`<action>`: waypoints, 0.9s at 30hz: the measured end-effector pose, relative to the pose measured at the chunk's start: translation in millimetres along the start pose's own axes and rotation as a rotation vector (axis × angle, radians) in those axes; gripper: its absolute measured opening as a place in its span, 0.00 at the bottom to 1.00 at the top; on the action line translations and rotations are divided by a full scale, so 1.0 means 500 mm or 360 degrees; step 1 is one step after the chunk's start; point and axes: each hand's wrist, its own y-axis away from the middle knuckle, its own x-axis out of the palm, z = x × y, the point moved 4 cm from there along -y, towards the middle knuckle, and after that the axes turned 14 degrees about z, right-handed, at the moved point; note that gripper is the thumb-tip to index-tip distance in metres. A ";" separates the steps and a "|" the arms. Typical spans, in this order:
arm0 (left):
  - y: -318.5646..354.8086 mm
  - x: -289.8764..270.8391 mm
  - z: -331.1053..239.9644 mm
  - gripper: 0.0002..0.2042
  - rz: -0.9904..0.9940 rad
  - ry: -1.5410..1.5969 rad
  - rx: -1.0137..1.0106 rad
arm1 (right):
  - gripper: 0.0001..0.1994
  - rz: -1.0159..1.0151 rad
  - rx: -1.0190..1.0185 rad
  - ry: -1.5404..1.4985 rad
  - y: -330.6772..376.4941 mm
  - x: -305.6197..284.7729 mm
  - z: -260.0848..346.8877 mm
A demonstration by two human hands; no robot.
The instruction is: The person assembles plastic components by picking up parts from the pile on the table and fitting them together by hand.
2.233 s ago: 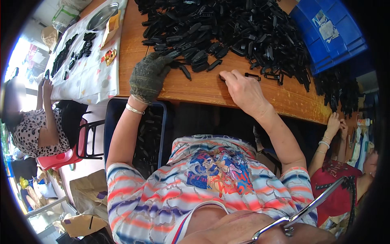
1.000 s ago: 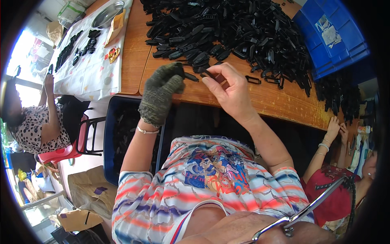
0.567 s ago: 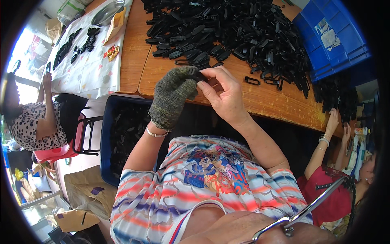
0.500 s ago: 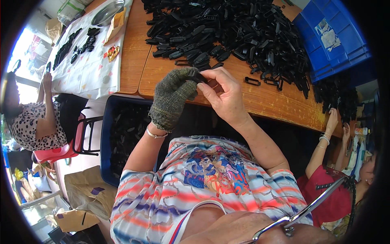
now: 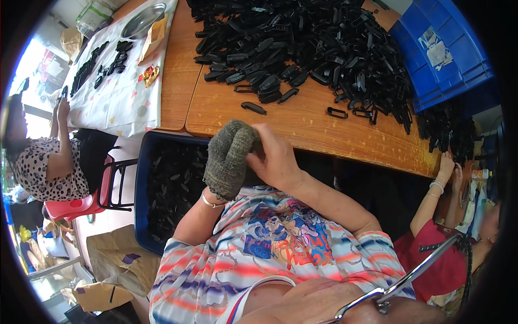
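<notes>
My left hand [image 5: 231, 161], in a grey-green knitted glove, is closed just off the table's front edge. Against it presses my bare right hand [image 5: 276, 161], its fingers bent in toward the glove. Whatever lies between them is hidden by the glove and fingers. Just beyond the hands, a single black plastic piece [image 5: 253, 108] lies on the wooden table [image 5: 216, 110]. Behind it spreads a big heap of black plastic pieces [image 5: 302, 46], long and narrow, some with an open frame shape.
A blue crate [image 5: 448, 54] stands at the right of the heap. Below the table edge, left of my arms, is a dark blue bin [image 5: 141, 200] of black pieces. One person [image 5: 51, 167] sits at the left by a cloth-covered table [image 5: 127, 102]; another person [image 5: 431, 259] works at the right.
Both hands have drawn back from over the table toward my body, staying together. The black piece between my fingertips has gone out of sight. A loose piece on the table is now uncovered.
</notes>
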 end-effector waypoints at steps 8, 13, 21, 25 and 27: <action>0.110 -0.143 0.091 0.11 0.0771 -0.0070 -0.0979 | 0.20 0.0605 -0.0059 0.0034 -0.059 -0.009 0.010; 0.056 -0.195 0.081 0.11 0.0227 -0.0363 -0.0947 | 0.14 0.0066 -0.0083 0.0591 -0.118 -0.060 -0.016; -0.135 -0.039 0.211 0.12 0.0253 -0.0678 -0.0594 | 0.16 0.0244 0.0047 0.1073 -0.132 -0.048 -0.020; -0.162 -0.022 0.215 0.11 0.0277 -0.0689 -0.0693 | 0.15 0.0232 0.0078 0.1045 -0.104 -0.073 -0.035; -0.165 -0.022 0.212 0.11 0.0229 -0.0704 -0.0637 | 0.15 0.0181 0.0046 0.1070 -0.095 -0.090 -0.035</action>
